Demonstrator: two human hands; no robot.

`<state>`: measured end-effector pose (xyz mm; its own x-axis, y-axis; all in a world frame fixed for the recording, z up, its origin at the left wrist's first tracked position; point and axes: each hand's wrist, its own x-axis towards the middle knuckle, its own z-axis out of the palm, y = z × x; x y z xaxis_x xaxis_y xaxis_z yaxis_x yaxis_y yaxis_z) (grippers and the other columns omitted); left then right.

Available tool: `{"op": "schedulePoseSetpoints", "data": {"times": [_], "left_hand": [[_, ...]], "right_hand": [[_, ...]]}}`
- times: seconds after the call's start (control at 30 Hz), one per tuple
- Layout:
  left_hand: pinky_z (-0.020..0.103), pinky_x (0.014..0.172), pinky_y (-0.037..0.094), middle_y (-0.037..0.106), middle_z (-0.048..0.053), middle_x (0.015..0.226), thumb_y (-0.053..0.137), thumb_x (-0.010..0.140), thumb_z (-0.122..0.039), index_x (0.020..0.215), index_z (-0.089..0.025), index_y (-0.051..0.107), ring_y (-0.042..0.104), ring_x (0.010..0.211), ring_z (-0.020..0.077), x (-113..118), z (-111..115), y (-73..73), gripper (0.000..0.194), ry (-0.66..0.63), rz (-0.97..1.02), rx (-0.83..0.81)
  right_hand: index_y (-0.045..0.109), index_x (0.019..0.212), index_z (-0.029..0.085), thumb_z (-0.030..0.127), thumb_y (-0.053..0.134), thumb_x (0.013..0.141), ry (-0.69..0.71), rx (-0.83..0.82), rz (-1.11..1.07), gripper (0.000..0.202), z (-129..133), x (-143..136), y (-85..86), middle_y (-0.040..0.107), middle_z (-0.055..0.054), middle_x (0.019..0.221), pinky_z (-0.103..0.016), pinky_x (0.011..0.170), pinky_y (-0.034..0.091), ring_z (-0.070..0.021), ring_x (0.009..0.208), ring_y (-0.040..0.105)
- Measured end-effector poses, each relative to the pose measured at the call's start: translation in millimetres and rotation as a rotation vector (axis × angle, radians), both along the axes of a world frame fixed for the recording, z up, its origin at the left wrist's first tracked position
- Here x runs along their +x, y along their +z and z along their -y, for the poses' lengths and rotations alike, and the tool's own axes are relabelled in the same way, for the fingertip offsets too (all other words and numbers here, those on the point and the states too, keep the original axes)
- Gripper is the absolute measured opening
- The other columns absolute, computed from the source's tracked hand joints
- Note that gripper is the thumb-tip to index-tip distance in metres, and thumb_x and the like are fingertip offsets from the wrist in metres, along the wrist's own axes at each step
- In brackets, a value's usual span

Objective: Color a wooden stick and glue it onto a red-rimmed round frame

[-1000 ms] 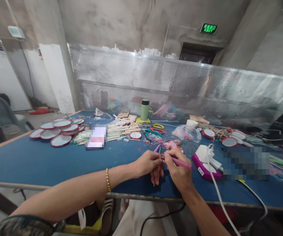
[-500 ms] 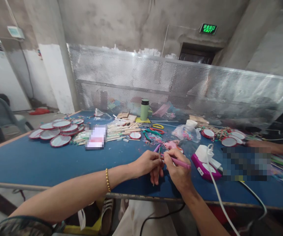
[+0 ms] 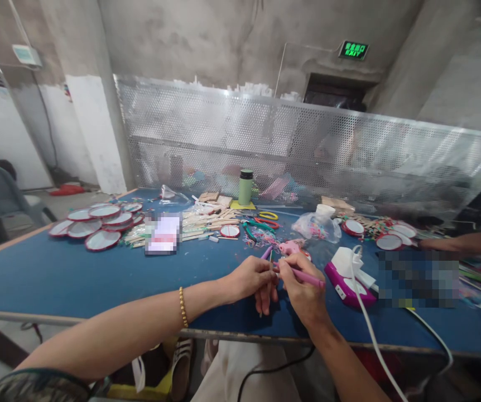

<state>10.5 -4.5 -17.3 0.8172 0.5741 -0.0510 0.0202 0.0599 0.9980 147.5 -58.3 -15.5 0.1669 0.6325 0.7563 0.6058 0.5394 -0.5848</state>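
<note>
At blue table (image 3: 110,279), pinching stick (image 3: 271,259) with left hand (image 3: 249,279), gripping pink pen (image 3: 309,278) in right hand (image 3: 304,293), pointed toward ten o'clock; seemingly mid-work on stick, next calling for steadiness.

Blue desk (image 3: 140,285), crowded toward its far edge
Red-rimmed white discs (image 3: 103,240) pile beside the left edge; pale sticks (image 3: 207,224) and a yellow pad (image 3: 243,205) lie near the far edge, a plastic bag (image 3: 313,225) farther right, and a purple power strip (image 3: 341,287) nearer the front edge.
</note>
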Motion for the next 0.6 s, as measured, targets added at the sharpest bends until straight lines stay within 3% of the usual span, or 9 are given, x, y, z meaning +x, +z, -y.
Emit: {"op": "schedulePoseSetpoints", "data": {"times": [0.33, 0.6], "left_hand": [[0.020, 0.036, 0.044, 0.063, 0.003, 0.058, 0.060, 0.082, -0.044, 0.076, -0.014, 0.050, 0.057, 0.036, 0.0121, 0.2, 0.6, 0.9, 0.032, -0.008, 0.016, -0.008], [0.020, 0.036, 0.044, 0.063, 0.004, 0.058, 0.062, 0.081, -0.052, 0.077, -0.014, 0.049, 0.057, 0.037, 0.0123, -2.2, -0.2, 1.9, 0.040, -0.028, 0.057, -0.014]], "right_hand": [[0.059, 0.067, 0.021, 0.026, 0.055, 0.085, -0.014, 0.002, -0.021, 0.019, -2.3, 2.2, -5.5, 0.061, 0.002, 0.059, -0.026, 0.051, 0.045, -0.0134, 0.052, 0.055], [0.060, 0.068, 0.021, 0.027, 0.057, 0.086, -0.008, 0.000, -0.041, 0.019, -1.0, 2.4, -5.8, 0.061, 0.002, 0.060, -0.026, 0.051, 0.046, -0.0133, 0.051, 0.056]]}}
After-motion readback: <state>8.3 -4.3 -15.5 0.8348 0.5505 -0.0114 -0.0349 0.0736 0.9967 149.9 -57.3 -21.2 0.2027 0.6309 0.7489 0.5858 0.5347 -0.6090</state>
